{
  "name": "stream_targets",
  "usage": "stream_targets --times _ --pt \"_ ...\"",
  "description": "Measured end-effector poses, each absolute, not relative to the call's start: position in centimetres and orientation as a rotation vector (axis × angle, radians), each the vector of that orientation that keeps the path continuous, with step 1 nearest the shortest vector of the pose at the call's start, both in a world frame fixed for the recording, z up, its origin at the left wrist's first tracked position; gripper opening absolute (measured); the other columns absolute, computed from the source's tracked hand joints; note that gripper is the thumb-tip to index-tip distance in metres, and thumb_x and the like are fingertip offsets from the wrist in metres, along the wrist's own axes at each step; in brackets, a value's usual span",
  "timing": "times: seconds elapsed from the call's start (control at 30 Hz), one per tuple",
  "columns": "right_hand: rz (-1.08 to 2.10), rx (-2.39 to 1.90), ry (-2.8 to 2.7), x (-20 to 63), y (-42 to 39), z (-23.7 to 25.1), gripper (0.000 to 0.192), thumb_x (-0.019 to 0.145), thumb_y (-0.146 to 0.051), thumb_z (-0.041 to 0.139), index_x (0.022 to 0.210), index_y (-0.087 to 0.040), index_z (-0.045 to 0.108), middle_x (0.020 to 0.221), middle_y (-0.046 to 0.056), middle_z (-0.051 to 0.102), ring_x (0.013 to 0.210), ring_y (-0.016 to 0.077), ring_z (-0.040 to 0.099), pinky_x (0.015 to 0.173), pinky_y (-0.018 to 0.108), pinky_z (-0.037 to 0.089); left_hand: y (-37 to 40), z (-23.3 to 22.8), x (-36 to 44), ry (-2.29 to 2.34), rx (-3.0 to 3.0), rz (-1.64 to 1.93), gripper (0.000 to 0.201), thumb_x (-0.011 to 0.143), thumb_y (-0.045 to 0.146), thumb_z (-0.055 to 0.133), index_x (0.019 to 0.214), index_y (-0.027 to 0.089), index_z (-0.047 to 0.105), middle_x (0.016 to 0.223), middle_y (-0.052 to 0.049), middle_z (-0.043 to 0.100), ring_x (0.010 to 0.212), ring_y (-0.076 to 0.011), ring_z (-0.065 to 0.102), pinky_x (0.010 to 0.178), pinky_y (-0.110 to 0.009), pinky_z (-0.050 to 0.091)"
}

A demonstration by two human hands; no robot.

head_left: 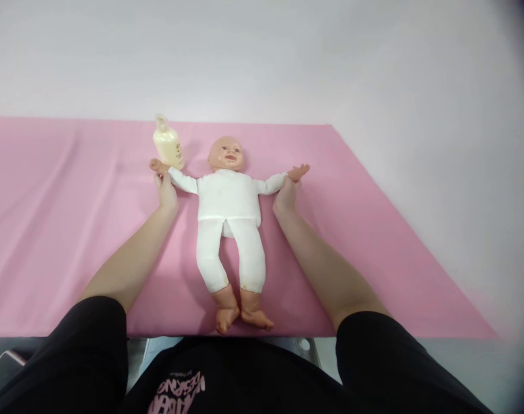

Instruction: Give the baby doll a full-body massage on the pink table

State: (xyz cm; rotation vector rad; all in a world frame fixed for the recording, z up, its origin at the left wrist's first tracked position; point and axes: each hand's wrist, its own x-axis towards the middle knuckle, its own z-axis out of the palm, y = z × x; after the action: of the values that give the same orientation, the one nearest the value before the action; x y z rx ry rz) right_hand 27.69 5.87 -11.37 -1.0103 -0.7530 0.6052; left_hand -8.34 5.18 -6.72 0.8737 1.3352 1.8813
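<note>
A baby doll [230, 195] with a white cloth body lies face up, its feet toward me and both arms stretched out sideways. My left hand [166, 190] is closed round the doll's arm on the left, at the wrist. On the other side my right hand [286, 194] grips the doll's other arm by the wrist. Most of my fingers are hidden beneath the doll's arms. Just beyond my left hand stands a pale yellow pump bottle [169, 145], close behind the doll's hand.
A pink sheet [93, 230] covers the table, with soft creases on the left. White wall [245, 57] borders its far and right sides. Below the near edge at lower left lies a flat device with a pale frame [6, 368].
</note>
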Motion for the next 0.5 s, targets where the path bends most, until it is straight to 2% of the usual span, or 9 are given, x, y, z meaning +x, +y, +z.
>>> stream_targets --times 0.07,0.17,0.27,0.43,0.5 --pt "0.553 -0.978 -0.832 27.2 5.3 -10.6 0.061 0.089 -0.036 0.052 0.148 -0.032 0.038 0.169 0.006 0.033 0.16 0.0246 0.035 0.133 0.061 0.024 4.7 -6.6 -8.1 1.297 0.975 1.896 0.027 0.105 0.032 0.05 0.13 0.025 0.047 0.143 -0.012 0.062 0.134 -0.0236 0.064 0.118 -0.046 0.05" --pt "0.501 -0.907 -1.034 26.0 3.7 -8.8 0.063 0.09 -0.034 0.057 0.15 -0.028 0.039 0.169 0.008 0.036 0.161 0.024 0.034 0.134 0.057 0.025 3.6 -6.4 -7.6 1.227 1.272 1.896 0.047 0.101 0.053 0.059 0.138 0.027 0.047 0.15 -0.012 0.059 0.14 -0.0248 0.06 0.12 -0.042 0.048" --pt "0.462 -0.84 -1.298 24.9 2.1 -7.2 0.06 0.093 -0.038 0.061 0.149 -0.027 0.044 0.167 0.009 0.043 0.159 0.0265 0.037 0.133 0.056 0.027 2.5 -6.0 -7.1 1.187 1.687 1.791 0.068 0.098 0.07 0.055 0.149 0.026 0.045 0.157 -0.015 0.052 0.146 -0.0285 0.053 0.122 -0.044 0.044" --pt "0.391 -0.932 -1.551 24.1 0.7 -6.6 0.049 0.095 -0.04 0.062 0.142 -0.029 0.054 0.147 0.01 0.063 0.138 0.0282 0.058 0.123 0.055 0.043 1.5 -5.5 -6.6 1.181 2.196 1.503 0.068 0.103 0.068 0.044 0.153 0.023 0.049 0.151 -0.018 0.059 0.143 -0.0328 0.054 0.123 -0.053 0.04" --pt "0.324 -0.949 -1.654 24.0 0.6 -6.7 0.042 0.095 -0.036 0.061 0.136 -0.03 0.06 0.137 0.009 0.068 0.13 0.0283 0.062 0.118 0.053 0.048 1.5 -5.5 -6.4 1.214 2.31 1.4 0.066 0.104 0.066 0.042 0.152 0.022 0.052 0.147 -0.017 0.061 0.14 -0.0331 0.055 0.123 -0.055 0.039"
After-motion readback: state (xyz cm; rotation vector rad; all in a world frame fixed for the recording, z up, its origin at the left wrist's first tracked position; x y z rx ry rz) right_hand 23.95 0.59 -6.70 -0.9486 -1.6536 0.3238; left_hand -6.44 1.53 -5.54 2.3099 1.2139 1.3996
